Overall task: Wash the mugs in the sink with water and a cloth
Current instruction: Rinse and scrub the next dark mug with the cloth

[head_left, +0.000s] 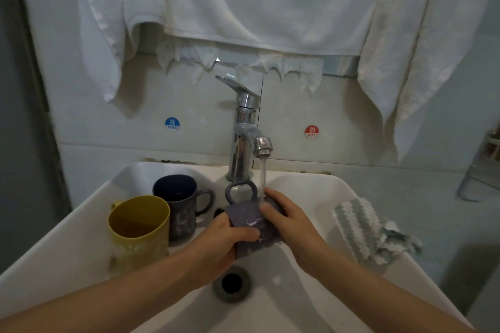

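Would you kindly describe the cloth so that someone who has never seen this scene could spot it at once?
Start at the white sink under the running tap. On its right rim, opposite the yellow mug, lies the cloth. It is crumpled with grey-and-white zigzag stripes, unlike the plain white towels hanging above.

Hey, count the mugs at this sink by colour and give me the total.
Yellow mug: 1
Dark grey mugs: 2, the standing mug and the held mug
Total: 3
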Tool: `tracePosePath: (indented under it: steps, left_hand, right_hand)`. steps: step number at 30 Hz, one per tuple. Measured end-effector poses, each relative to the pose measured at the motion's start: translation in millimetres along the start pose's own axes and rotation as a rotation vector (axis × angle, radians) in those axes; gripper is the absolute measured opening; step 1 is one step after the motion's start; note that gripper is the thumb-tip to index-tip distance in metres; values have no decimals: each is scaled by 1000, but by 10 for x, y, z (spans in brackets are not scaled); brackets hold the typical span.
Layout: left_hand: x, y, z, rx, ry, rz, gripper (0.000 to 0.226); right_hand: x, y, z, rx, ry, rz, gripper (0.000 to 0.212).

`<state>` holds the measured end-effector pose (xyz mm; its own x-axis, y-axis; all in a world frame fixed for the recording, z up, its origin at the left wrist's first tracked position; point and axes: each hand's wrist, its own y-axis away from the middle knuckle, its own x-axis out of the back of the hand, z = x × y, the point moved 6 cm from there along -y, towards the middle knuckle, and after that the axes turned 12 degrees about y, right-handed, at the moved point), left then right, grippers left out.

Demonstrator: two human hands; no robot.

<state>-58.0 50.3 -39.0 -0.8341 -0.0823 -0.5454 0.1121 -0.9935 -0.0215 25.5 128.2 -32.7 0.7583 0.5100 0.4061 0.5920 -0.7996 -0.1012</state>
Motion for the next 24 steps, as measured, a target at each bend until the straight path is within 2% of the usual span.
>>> tracePosePath:
  steps: [2, 7, 12, 16, 20, 23, 24]
  left_hand:
    - [-14, 6, 14, -9, 0, -8, 40]
    - [18, -61, 56, -33, -34, 10, 47]
    - [18, -99, 81, -18, -54, -13, 46]
    - [65, -91, 83, -19, -40, 3, 46]
    - [30, -76, 156, -35, -77, -4, 42]
    - [21, -51, 187, -29, -100, -10, 41]
    - [25, -48, 193, -28, -91, -8, 41]
  right_hand:
    - [-34, 3, 2, -23, 0, -18, 44]
    - [10, -85, 9, -99, -171, -42, 39]
    - [-38, -70, -6, -64, -66, -47, 54]
    - [-15, -89, 12, -97, -194, -68, 44]
    - [4, -61, -28, -36, -200, -95, 43]
    - [-9, -38, -38, 35, -90, -53, 56]
    - [6, -44, -39, 31, -118, -43, 54]
